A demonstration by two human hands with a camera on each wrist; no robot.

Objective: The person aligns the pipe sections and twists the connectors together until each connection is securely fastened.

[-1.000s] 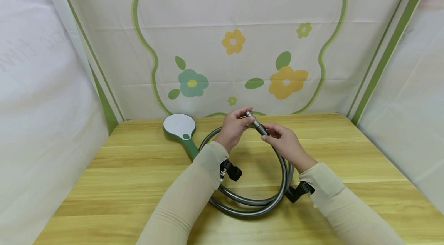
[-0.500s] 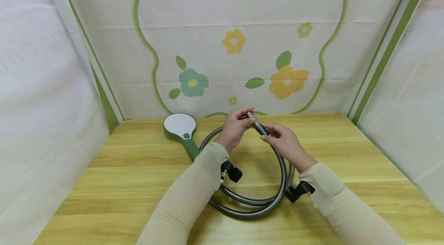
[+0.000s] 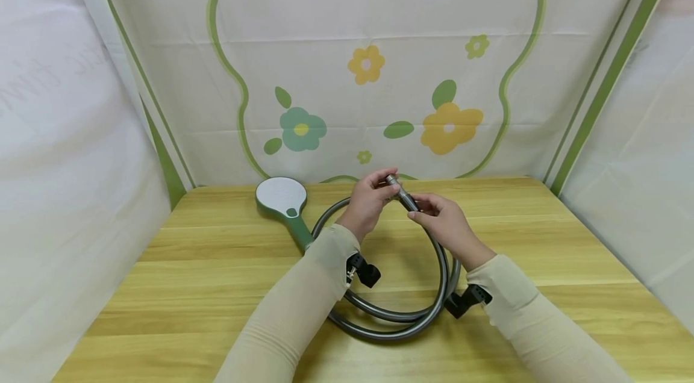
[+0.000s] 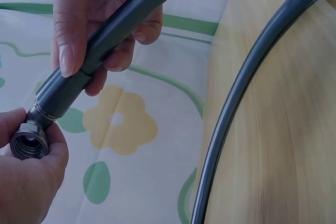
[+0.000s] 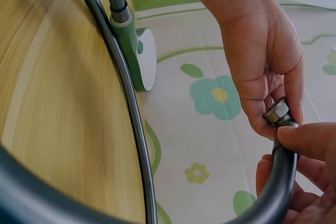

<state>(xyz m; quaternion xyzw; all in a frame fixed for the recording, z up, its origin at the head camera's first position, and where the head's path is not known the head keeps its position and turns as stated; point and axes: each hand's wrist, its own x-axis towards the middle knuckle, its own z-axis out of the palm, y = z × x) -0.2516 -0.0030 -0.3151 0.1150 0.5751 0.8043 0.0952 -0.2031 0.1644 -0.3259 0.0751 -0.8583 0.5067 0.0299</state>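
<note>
1. Left grip (image 3: 365, 201) pinches the silver threaded metal nut (image 5: 277, 112); right grip (image 3: 447, 225) pinches the glossy dark-grey flexible hose (image 3: 387, 336) beside it.
2. Nut: above the desk (image 3: 542, 220), far side.
3. Apparently handling the nut; next calls for steady holding.

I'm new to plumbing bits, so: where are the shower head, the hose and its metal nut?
Shower head (image 3: 281, 196), head view: middle of its white face.
Hose (image 3: 387, 335), head view: the loop's near edge.
Metal nut (image 5: 277, 111), right wrist view: its outer side.
</note>
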